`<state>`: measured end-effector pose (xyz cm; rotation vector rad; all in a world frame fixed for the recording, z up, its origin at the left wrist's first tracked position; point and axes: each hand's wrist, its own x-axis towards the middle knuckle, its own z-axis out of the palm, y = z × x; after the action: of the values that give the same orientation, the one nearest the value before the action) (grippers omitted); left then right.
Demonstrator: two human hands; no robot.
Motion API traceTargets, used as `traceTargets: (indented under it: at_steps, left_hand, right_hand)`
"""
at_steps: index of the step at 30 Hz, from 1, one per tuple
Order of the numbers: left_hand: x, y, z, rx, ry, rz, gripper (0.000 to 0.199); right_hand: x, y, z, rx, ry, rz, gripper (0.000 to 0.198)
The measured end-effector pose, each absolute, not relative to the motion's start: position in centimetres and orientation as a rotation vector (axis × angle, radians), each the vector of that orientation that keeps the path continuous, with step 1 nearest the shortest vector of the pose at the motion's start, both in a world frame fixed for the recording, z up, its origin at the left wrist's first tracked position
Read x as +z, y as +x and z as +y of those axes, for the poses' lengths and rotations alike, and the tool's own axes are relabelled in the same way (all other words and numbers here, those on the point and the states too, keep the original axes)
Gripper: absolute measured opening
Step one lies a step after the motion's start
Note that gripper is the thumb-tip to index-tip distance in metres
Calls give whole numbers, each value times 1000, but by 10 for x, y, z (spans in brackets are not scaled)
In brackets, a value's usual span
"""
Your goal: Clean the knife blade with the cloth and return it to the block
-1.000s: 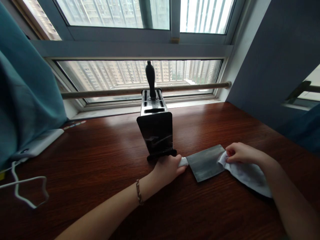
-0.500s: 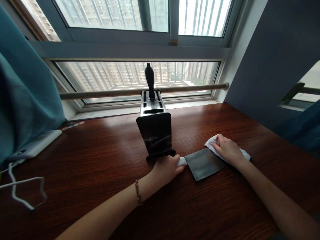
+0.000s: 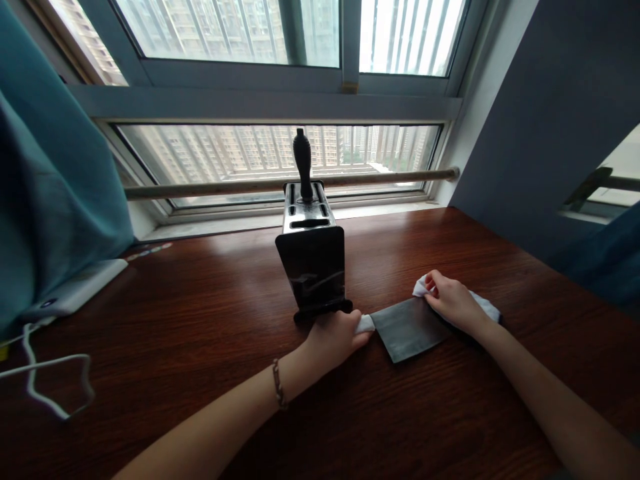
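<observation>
A cleaver with a broad grey blade [image 3: 411, 330] lies low over the wooden table, its far right end partly hidden. My left hand [image 3: 336, 331] is closed around its handle, and a white piece [image 3: 365, 324] shows between the fingers and the blade. A white cloth [image 3: 484, 305] rests at the blade's right end. My right hand [image 3: 453, 300] pinches a bunched part of it, with the rest spreading out behind the wrist. Just beyond my left hand stands a black and silver knife block [image 3: 313, 267], with one black-handled tool [image 3: 303, 163] upright in its top.
The brown wooden table [image 3: 210, 353] reaches to the window sill. A white power strip [image 3: 80, 288] with a white cable [image 3: 33, 383] lies at the left by the blue curtain [image 3: 65, 160]. A rail [image 3: 225, 189] crosses before the window.
My right hand has shifted slightly, and the cloth is more bunched under its fingers. My left hand keeps its hold on the cleaver. The view has moved a little.
</observation>
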<state>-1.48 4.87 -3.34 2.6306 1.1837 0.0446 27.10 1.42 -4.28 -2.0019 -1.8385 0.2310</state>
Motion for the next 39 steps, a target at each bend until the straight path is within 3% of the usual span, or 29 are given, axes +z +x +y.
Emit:
traceTargets:
  at_steps: [3,9,13,32,39]
  left_hand:
    - [-35,-16,49,46,2639,1180,33]
    - [-38,-16,48,65,2653,1157,32]
    - [-37,-15,47,66,2652,1154,31]
    - [-35,-17,45,79,2637,1182,28]
    - [-35,-20,45,72,2646,1163,31]
  right_hand:
    - [-41,269,13,271,-1926,-1884,13]
    - [-37,242,4,830,-1458,-2049,7]
    - [-36,228,-1,956,-1349,-2129,10]
    - [-58,273,17,413,-1901,-1961,6]
    - [-77,296,30,256,-1945,-1879,14]
